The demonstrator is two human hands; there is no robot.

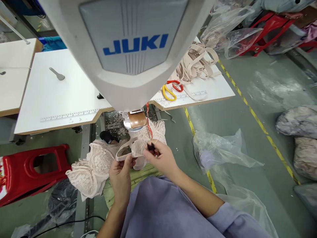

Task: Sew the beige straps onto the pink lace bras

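Observation:
Under the white JUKI sewing machine [128,49] I hold a pale pink lace garment [95,165] in front of me. My left hand [121,175] is closed on the garment's beige elastic band [125,152], fingers pinching its edge. My right hand [162,158] is closed on a small dark tool [151,147] with a reddish part, its tip at the lace beside the band. An orange-red thread [148,124] runs down from the machine toward my right hand. The machine's metal bed [135,120] sits just beyond the garment.
A white table [59,96] holds a ruler strip, red and yellow scissors [172,89] and a heap of beige straps [195,64]. A red plastic stool [32,170] stands at left. Clear plastic bags [220,153] lie on the green floor at right, beside a yellow line.

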